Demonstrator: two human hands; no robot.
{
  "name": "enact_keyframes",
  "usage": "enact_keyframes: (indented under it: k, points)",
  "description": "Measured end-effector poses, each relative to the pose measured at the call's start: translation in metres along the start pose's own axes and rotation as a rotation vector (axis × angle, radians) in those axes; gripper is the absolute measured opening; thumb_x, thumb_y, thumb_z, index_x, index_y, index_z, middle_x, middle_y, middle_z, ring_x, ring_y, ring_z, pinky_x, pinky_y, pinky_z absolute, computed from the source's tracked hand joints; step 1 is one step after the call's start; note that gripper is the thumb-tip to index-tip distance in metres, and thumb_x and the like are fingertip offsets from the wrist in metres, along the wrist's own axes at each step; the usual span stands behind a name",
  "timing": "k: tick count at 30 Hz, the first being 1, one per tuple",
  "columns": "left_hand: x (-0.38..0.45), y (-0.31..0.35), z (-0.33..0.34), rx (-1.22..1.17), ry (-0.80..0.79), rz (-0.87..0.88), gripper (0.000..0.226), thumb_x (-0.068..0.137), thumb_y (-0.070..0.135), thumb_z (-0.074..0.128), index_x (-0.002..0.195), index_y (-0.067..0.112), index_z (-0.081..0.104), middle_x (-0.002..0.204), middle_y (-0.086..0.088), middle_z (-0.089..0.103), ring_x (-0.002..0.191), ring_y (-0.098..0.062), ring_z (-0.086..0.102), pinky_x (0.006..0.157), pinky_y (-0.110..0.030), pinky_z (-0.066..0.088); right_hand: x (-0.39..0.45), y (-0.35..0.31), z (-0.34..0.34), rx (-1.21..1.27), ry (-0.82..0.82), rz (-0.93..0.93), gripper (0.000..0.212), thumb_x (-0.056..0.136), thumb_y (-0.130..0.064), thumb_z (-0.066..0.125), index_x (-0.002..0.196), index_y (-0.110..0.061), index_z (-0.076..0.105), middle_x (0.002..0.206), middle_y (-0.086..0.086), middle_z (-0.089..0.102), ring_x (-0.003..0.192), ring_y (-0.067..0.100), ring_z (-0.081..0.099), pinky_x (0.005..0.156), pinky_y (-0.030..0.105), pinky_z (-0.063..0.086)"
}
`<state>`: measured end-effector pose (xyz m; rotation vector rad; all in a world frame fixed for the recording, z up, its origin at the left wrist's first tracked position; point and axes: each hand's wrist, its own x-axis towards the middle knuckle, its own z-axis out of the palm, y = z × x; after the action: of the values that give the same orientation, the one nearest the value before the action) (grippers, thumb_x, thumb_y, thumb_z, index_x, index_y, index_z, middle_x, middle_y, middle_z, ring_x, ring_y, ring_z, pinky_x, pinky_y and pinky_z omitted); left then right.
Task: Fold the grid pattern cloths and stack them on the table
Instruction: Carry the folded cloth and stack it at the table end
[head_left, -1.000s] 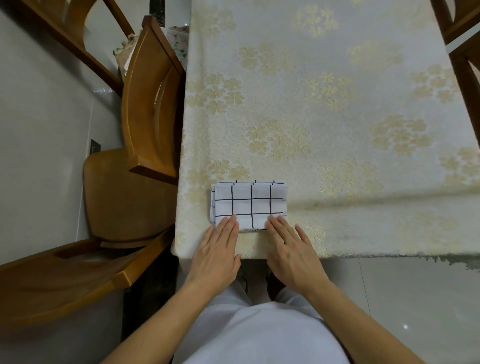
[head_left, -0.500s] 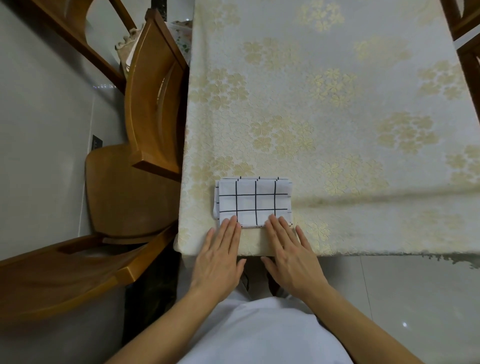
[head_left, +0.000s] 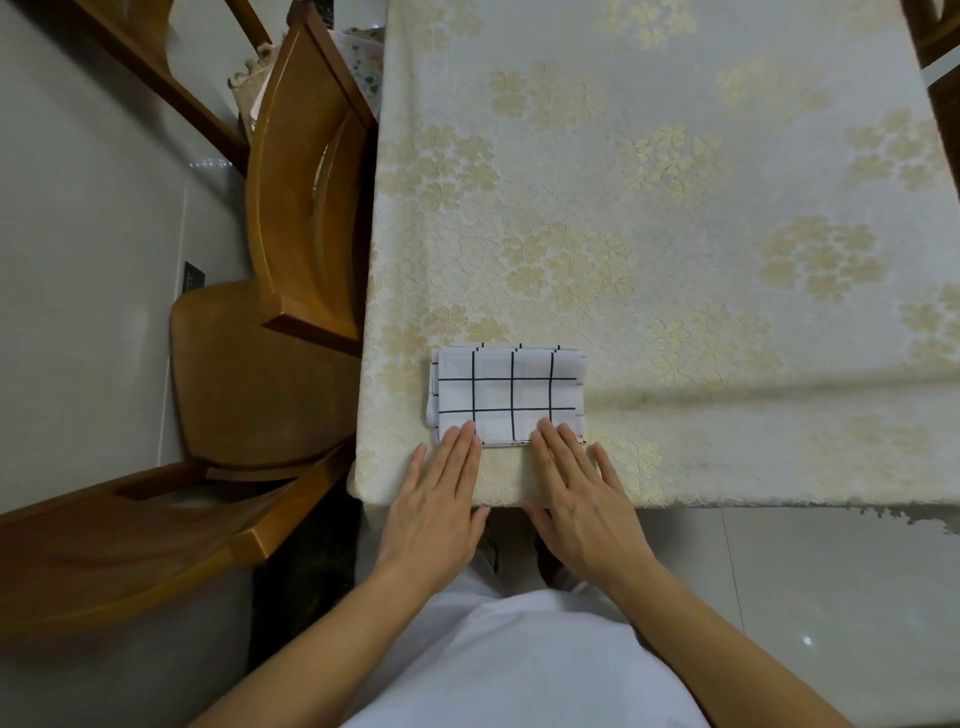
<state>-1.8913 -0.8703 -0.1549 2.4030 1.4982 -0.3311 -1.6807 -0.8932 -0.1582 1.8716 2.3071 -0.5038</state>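
Cloth under both hands' fingertips.

Folded cloth on worktop, just ahead of both hands. Left hand and right hand side by side, fingertips on cloth's near edge. Chair left of left hand.
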Motion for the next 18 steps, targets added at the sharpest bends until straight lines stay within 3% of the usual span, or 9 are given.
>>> enact_keyframes:
  k: [4,13,18]
  points:
    - [-0.011,0.003,0.002,0.056,-0.010,0.061,0.081,0.098,0.048,0.043,0.157,0.005,0.008,0.166,-0.012,-0.005,0.153,-0.025,-0.001,0.120,-0.048,0.009,-0.008,0.001,0.000,-0.005,0.019,-0.040,0.071,0.101,-0.049,0.036,0.159,-0.013,0.017,0.166,0.008,0.014,0.153,0.026,0.013,0.120,0.054,0.024]
    - [-0.003,0.005,0.002,0.075,-0.019,0.037,0.080,0.100,0.050,0.034,0.156,0.005,0.000,0.165,-0.010,-0.013,0.153,-0.022,-0.009,0.122,-0.047,0.004,-0.005,0.003,0.004,-0.041,-0.035,-0.040,0.067,0.102,-0.046,0.032,0.159,-0.013,0.017,0.166,0.008,0.010,0.153,0.026,0.009,0.119,0.057,0.024]
    - [-0.002,0.004,0.000,0.061,-0.014,0.045,0.076,0.100,0.050,0.033,0.157,0.005,0.007,0.166,-0.011,-0.005,0.153,-0.023,-0.003,0.120,-0.048,0.007,-0.004,0.003,0.002,-0.032,-0.038,-0.044,0.066,0.102,-0.046,0.031,0.158,-0.013,0.020,0.166,0.008,0.014,0.153,0.026,0.012,0.118,0.056,0.026]
